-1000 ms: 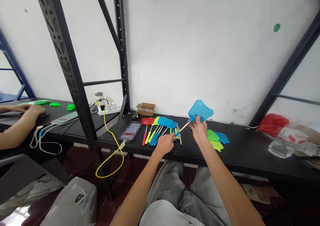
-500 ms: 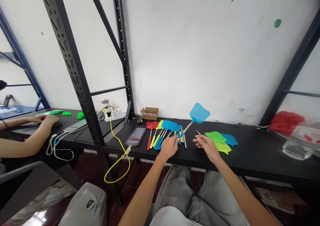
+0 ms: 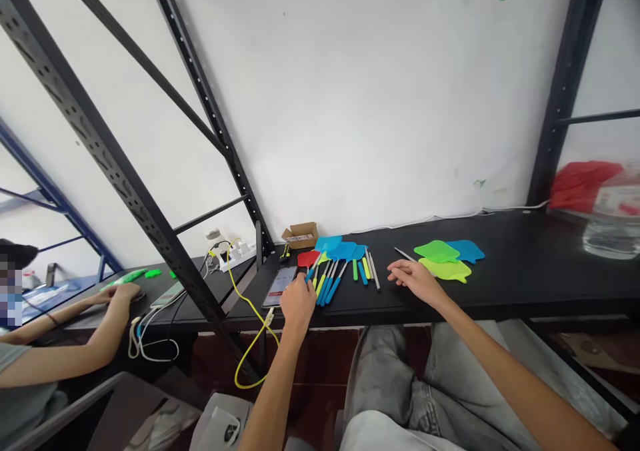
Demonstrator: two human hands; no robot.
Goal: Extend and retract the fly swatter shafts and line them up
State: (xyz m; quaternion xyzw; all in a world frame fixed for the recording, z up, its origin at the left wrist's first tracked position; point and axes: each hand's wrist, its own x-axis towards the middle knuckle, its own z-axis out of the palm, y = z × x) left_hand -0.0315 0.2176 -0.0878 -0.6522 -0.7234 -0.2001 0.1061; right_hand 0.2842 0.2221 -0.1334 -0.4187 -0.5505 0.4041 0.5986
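While the left hand (image 3: 299, 299) holds a blue swatter (image 3: 329, 243) by its handle, the right hand (image 3: 415, 280) is half wide over the desk (image 3: 510, 264), with its fingers a little bent. The blue swatter leans away from the person, and its flat top is over the far end of a row of swatters (image 3: 342, 250). That row lies in the middle of the desk, with red, yellow and blue ones side by side.

A thin rod (image 3: 404, 254) goes behind the right hand, and from this view I can't be sure if the fingers touch it. Just past that hand are three loose tops: a green top (image 3: 437, 250) partly on a yellow top (image 3: 445, 269) and a blue top (image 3: 467, 251). Between the two hands, a few short handles (image 3: 355, 269) and more thin rods (image 3: 374, 271) lie near the row.

A phone (image 3: 280, 286) is just beside the left hand, and a small box (image 3: 300, 236) is behind it. A bottle (image 3: 613, 218) and a red bag (image 3: 583, 184) are far to the right.
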